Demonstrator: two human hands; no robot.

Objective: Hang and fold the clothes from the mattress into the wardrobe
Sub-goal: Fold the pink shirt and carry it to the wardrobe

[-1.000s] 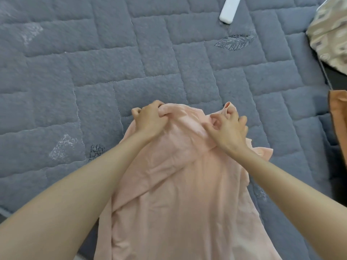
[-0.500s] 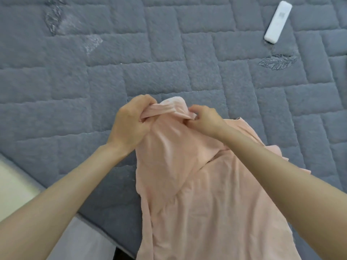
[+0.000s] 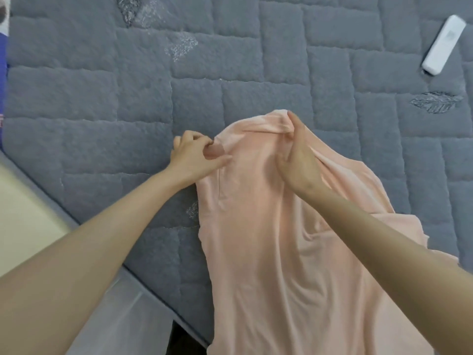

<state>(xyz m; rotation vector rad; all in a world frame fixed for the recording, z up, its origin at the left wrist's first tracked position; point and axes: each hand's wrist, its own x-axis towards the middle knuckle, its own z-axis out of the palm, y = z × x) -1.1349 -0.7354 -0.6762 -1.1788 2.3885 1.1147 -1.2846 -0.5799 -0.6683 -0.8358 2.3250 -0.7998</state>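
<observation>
- Left hand (image 3: 197,156) pinches the peach garment (image 3: 276,239) at its left top edge, fingers closed on cloth.
- Right hand (image 3: 298,160) grips the far fold, likely squaring it on the mattress (image 3: 102,98) for folding.

soft, even, bright light with faint shadows. slight motion blur throughout. wide-angle bending shows at the edges.

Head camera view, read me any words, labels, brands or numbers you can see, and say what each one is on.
No text here can be read.
White remote on the grey mattress: a faint grey mark, too blurred to read.
Pink garment: no print or label showing.
</observation>
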